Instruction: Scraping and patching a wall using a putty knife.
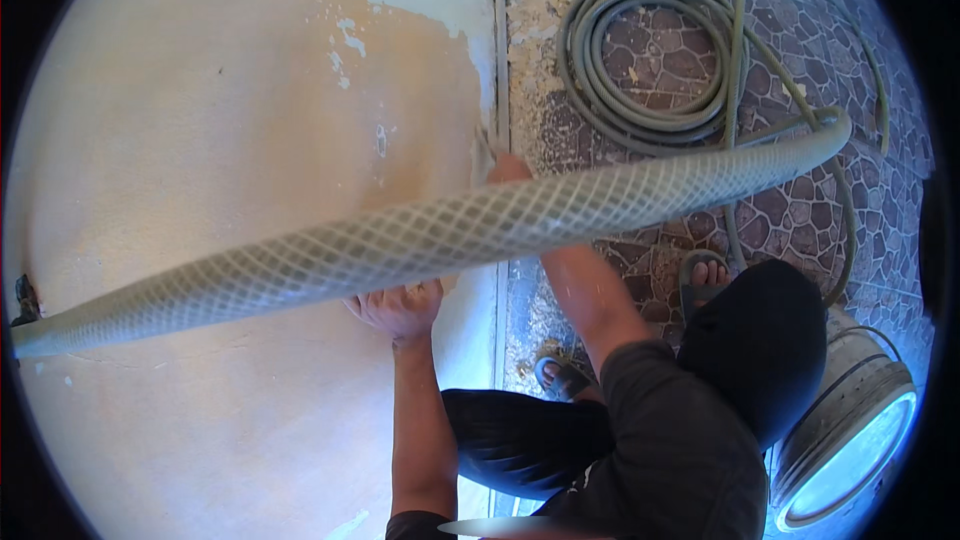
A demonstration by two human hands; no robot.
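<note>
With the left hand [400, 308] pressed flat and open on the peeling wall [200, 140] and the right hand [507, 169], grip unseen, raised at twelve o'clock, the mesh hose [450, 230] crossing both forearms could be snagged and dragged.

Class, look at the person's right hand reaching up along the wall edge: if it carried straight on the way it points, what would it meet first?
The right hand points up the wall's peeling edge. It would probably just follow that edge; the braided hose seems nearer the camera, though depth is unclear.
</note>
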